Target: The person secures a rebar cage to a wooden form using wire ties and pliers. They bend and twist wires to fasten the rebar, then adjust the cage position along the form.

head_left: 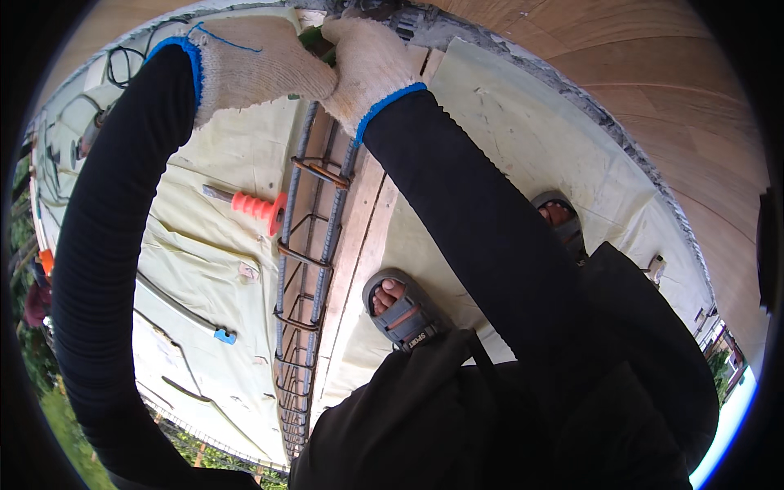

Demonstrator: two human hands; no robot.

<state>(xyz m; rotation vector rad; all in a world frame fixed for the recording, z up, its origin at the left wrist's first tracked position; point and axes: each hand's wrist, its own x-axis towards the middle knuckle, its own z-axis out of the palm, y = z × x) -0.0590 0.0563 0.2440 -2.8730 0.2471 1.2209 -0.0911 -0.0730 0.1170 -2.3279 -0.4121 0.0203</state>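
My left hand (257, 69), in a cream knitted work glove with a blue cuff, is closed at the top of the view. My right hand (371, 69), gloved alike, is closed right against it. Both grip a green object (314, 41) that is mostly hidden by the gloves, so its kind cannot be made out. Just below the hands runs a long cage of ribbed steel rebar (327, 229) with wire stirrups, lying along a slot between boards. A chisel (257, 207) with an orange ribbed hand guard lies left of the cage.
A wooden board wall (653, 90) curves along the top right, above a rough concrete edge. Pale sheeting (204, 269) covers the ground. On it, at left, lie a grey hose with a blue end (224, 335) and dark cables (122, 69). My sandalled feet (400, 306) stand right of the cage.
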